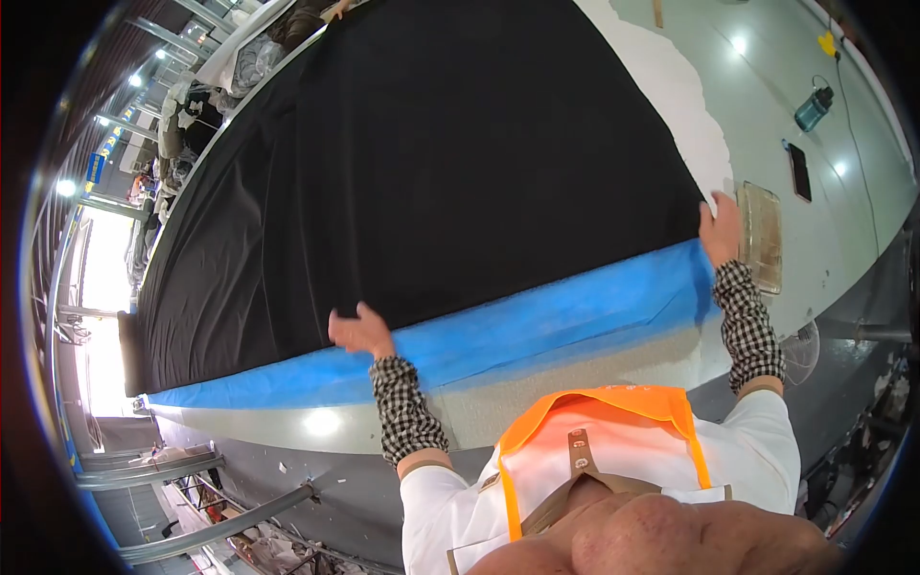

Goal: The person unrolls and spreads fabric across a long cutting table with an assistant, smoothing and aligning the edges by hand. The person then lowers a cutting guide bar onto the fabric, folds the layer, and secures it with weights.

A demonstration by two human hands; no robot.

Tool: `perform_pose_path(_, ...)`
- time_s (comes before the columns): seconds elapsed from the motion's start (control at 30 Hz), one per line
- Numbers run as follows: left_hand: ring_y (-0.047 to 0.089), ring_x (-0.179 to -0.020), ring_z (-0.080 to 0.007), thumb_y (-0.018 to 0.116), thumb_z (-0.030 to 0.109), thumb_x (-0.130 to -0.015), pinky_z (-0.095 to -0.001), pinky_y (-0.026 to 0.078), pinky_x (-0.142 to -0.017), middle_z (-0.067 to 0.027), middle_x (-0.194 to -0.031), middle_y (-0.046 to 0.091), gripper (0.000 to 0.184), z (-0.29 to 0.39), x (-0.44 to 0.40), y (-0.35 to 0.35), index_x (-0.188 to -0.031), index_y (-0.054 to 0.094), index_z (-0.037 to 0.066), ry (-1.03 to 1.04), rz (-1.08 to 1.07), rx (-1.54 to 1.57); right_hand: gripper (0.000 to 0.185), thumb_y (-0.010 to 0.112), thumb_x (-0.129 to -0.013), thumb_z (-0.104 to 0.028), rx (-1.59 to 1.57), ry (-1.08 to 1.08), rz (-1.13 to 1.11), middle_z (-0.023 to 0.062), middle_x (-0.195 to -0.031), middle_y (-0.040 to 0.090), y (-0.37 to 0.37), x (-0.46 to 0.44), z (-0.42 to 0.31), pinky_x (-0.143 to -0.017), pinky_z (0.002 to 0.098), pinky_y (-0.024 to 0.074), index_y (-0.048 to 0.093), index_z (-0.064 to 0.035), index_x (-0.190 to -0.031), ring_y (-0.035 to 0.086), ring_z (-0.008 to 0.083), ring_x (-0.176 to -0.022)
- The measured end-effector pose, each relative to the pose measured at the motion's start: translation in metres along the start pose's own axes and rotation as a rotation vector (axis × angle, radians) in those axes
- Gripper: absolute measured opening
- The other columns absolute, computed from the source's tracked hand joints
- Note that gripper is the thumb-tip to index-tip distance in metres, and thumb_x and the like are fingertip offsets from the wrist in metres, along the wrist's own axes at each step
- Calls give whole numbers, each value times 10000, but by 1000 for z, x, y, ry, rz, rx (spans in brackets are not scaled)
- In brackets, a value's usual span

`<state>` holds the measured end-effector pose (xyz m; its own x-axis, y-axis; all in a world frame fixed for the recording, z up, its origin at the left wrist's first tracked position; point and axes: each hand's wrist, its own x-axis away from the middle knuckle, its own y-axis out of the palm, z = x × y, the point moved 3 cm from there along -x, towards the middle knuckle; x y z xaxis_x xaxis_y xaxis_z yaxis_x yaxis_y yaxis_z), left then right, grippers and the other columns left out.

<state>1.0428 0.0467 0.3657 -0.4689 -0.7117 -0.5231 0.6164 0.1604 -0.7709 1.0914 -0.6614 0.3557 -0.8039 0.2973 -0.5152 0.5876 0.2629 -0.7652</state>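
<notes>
A wide sheet of black fabric (479,163) covers much of the long table, with loose folds toward its left side. Along its near edge shows a strip of thin blue sheet (556,316) underneath. My left hand (362,332) is over the near edge of the black fabric, thumb and fingers spread, with nothing held. At the right near corner, my right hand (721,232) is closed at the edge of the black fabric, its thumb toward the cloth; the fingertips are hard to make out. White paper (671,86) shows beyond the fabric's right edge.
Right of my right hand lies a clear, flat rectangular block (762,238). Farther back on the table (824,259) are a phone (797,172), a bottle (813,110) and a cable (858,144). A dark roll (132,355) stands at the far left end. Another person's hand (337,10) shows at the far edge.
</notes>
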Motion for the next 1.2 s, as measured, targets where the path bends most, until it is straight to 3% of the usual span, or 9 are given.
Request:
perform_pose_path(0.13,397,-1322,-374,703,285,-855,-539,361,-1041,-189,-1407,458,622,110,25,14,-1381,468,50,461,-243,292,404,642,-890,-228,-136,-275,24,199,-1233,621,6,-24,-95,-973,462,453,589,-14,-1228,556,380,-1195)
perform_pose_path(0.27,249,-1457,-393,618,423,-924,-627,301,-1055,-183,-1550,333,679,174,72,35,-1498,379,150,605,-535,212,506,566,-963,-365,-44,-292,-215,130,-1480,462,43,-15,-129,-1079,484,314,506,-123,-1403,367,311,-1411)
perform_pose_path(0.5,191,-1492,-351,485,554,-969,-597,250,-1100,-164,-1612,230,712,126,95,38,-1538,320,159,710,-620,31,522,465,-1012,-414,247,-221,-298,103,-1571,355,52,20,-52,-1107,458,254,424,-215,-1492,303,285,-1451)
perform_pose_path(0.73,301,-1428,-340,584,512,-925,-587,287,-1060,-142,-1535,362,654,34,74,21,-1454,426,161,410,-530,-98,493,468,-1006,-386,259,32,-342,134,-1544,380,46,30,-24,-1103,509,259,442,-227,-1473,343,323,-1413)
perform_pose_path(0.87,446,-1264,-354,673,536,-859,-566,347,-1007,-169,-1351,511,667,-35,41,-5,-1267,542,25,-156,-253,-25,525,589,-938,-321,128,133,-130,166,-1432,471,33,37,15,-1051,551,327,479,-129,-1414,424,365,-1311)
perform_pose_path(0.9,492,-1210,-354,689,544,-846,-545,374,-990,-178,-1297,552,679,-52,35,-5,-1226,561,-5,-320,-149,-29,468,649,-896,-294,117,147,-71,172,-1262,585,24,31,8,-996,505,402,568,-71,-1300,521,366,-1186)
perform_pose_path(1.0,581,-1019,-338,704,565,-834,-452,447,-905,-193,-1119,636,700,-79,12,10,-1112,605,-70,-431,-329,364,362,676,-875,-283,47,183,-225,166,-1073,654,36,24,33,-908,453,468,651,-48,-1149,598,355,-1037)
perform_pose_path(1.03,591,-841,-286,719,546,-837,-382,477,-799,-191,-944,663,669,-76,10,13,-1023,635,-92,-383,-292,342,296,695,-861,-277,-2,178,-125,163,-953,665,34,24,27,-843,438,495,685,-39,-1036,626,351,-931)
perform_pose_path(1.2,525,-658,-196,736,411,-859,-376,457,-657,-123,-753,623,533,-75,5,43,-819,635,-111,-410,-379,486,323,699,-858,-287,2,248,-130,170,-961,657,27,21,19,-864,442,492,682,-54,-1081,624,348,-947)
